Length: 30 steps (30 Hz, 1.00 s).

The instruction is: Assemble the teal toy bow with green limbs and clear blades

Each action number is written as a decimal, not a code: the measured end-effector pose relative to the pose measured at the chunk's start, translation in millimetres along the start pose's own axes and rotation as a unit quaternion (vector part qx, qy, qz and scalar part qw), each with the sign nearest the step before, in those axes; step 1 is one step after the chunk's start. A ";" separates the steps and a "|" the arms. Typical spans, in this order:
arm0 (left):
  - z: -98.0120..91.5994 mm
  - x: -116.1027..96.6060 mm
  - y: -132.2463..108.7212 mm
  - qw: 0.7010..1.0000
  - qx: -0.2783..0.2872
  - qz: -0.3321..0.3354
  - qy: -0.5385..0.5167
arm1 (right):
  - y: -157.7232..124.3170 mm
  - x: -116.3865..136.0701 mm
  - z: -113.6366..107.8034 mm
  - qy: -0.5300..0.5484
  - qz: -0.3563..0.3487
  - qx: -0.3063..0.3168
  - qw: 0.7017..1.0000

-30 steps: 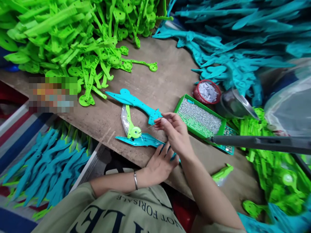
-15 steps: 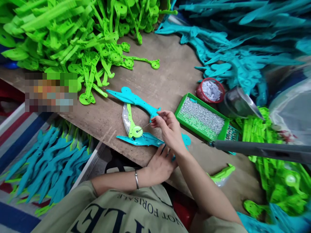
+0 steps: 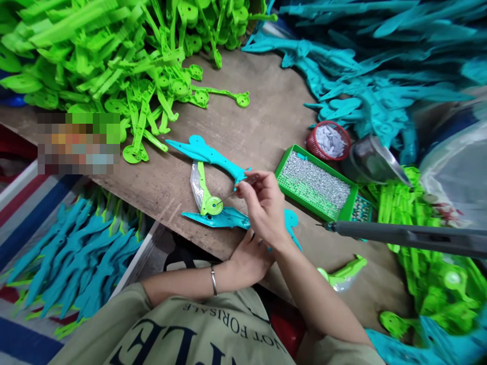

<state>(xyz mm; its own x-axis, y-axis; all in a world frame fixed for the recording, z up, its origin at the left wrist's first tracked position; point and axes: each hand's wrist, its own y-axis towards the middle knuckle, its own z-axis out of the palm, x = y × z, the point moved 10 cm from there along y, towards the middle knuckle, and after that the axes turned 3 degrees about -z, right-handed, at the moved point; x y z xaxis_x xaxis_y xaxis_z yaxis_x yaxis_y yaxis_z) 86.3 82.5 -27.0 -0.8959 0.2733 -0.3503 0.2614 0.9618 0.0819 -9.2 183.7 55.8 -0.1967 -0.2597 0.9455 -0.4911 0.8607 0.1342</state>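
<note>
Near the table's front edge lies a long blue plastic part (image 3: 224,218), its hollow side up. A green piece (image 3: 204,186) with a round disc end and a clear plastic blade sits across its left end. My right hand (image 3: 264,205) is closed in a pinch on a thin metal rod (image 3: 229,195), whose far end meets the green disc. Below it, my left hand (image 3: 251,258) rests at the blue part with its fingers over it, partly hidden behind my right hand and wrist. A second blue plastic part (image 3: 213,156) lies just beyond, close to my right fingertips.
A green basket (image 3: 279,177) of small metal pieces and a red basket (image 3: 310,144) of white pieces stand right. A grey powered screwdriver (image 3: 365,230) juts in from the right. Green parts (image 3: 95,56) and blue parts (image 3: 365,96) heap behind; assembled pieces (image 3: 76,248) lie lower left.
The view shifts slightly. My left fingers are drawn in a little and more covered by my right hand. The pinch on the rod and the blue part's place stay nearly the same.
</note>
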 end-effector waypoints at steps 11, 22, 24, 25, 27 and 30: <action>3.5 0.5 0.0 1.000 -0.004 -0.005 0.002 | 3.5 10.7 22.2 -0.038 -0.054 0.089 0.994; 6.2 -5.4 -2.8 0.998 -0.052 0.015 0.023 | 26.9 23.5 91.0 -0.081 -0.208 0.221 0.950; 9.5 -6.3 -2.1 0.999 -0.042 0.016 0.008 | 27.6 21.6 91.1 -0.096 -0.215 0.221 0.946; 11.3 -6.0 -1.7 0.999 -0.034 0.013 0.001 | 28.4 20.8 90.2 -0.099 -0.215 0.220 0.946; 14.0 -5.5 -1.3 1.000 -0.018 0.009 -0.008 | 31.0 19.4 88.9 -0.106 -0.209 0.217 0.947; 13.3 -5.4 -1.1 1.000 -0.007 0.009 -0.005 | 37.1 17.4 87.3 -0.130 -0.199 0.204 0.950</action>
<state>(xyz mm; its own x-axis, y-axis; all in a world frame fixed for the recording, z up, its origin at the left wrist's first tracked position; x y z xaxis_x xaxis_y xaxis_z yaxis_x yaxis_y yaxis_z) 95.6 79.7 -37.6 -0.8870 0.2914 -0.3581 0.2731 0.9566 0.1018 -104.9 172.9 51.3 -0.1031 -0.6740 0.7315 -0.8477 0.4443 0.2899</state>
